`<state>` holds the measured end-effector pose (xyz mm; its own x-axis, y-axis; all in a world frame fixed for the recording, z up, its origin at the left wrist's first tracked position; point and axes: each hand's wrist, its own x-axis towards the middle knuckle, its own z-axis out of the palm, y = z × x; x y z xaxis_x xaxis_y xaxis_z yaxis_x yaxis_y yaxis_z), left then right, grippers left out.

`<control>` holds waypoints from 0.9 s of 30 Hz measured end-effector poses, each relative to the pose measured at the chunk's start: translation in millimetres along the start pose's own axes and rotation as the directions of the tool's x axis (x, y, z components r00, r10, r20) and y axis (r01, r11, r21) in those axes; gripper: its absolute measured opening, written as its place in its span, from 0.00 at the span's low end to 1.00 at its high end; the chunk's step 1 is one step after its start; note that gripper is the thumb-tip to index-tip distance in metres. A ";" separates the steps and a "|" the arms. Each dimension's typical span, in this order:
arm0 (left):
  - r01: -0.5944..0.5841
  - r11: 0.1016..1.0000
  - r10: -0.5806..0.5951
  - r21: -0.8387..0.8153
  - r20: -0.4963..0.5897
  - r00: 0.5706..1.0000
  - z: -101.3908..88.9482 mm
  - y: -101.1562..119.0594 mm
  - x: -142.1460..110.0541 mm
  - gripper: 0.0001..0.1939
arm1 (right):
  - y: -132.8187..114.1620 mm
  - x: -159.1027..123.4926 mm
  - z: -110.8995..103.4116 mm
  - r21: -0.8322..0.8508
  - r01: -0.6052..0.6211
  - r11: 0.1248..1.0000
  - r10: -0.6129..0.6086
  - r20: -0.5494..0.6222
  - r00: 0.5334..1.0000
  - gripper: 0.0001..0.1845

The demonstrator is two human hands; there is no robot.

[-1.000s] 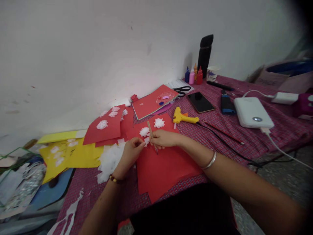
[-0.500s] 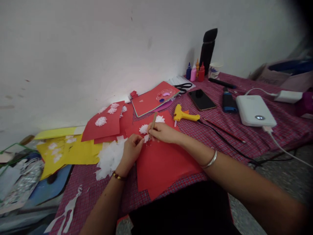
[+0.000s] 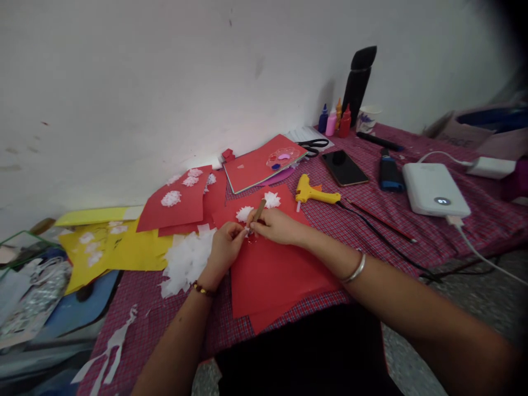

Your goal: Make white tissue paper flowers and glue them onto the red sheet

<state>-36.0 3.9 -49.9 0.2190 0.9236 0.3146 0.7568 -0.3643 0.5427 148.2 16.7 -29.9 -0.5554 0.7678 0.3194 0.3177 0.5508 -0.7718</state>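
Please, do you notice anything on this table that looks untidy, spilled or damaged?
A ragged white paper scrap lies loose on the checked tablecloth at front left, apart from the heap of white paper pieces, like a stray offcut. The central red sheets are stacked askew, corners not aligned. No clear spill shows.

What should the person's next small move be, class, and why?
Probably press the bit of white paper down onto the red sheet with the brown stick: the right hand holds the stick, the left hand pinches the paper at the stick's lower end, and two white paper flowers lie just beyond.
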 end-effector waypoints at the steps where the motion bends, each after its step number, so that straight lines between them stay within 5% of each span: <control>1: 0.002 1.000 -0.002 -0.001 0.004 1.000 0.4 -0.4 0.3 0.09 | -0.4 -0.1 -0.2 -0.009 0.006 1.000 -0.006 0.002 1.000 0.10; 13: 0.077 0.995 -0.074 -0.059 0.043 0.996 6.9 -9.4 1.6 0.09 | -1.7 -0.3 0.7 -0.128 0.010 0.992 -0.007 0.027 1.000 0.10; 22: 0.104 0.993 -0.100 -0.062 0.067 0.993 8.2 -12.5 4.5 0.08 | 0.8 1.9 -2.0 0.027 -0.048 0.998 0.051 -0.141 0.989 0.09; 27: 0.039 0.997 -0.035 -0.072 0.068 0.997 7.3 -11.5 4.4 0.11 | 2.3 2.5 -2.3 0.070 -0.089 0.994 0.097 -0.133 0.986 0.08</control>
<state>-39.3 13.1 -60.5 0.2342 0.9416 0.2418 0.7189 -0.3351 0.6090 149.3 20.6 -29.6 -0.4150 0.8543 0.3128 0.3114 0.4565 -0.8335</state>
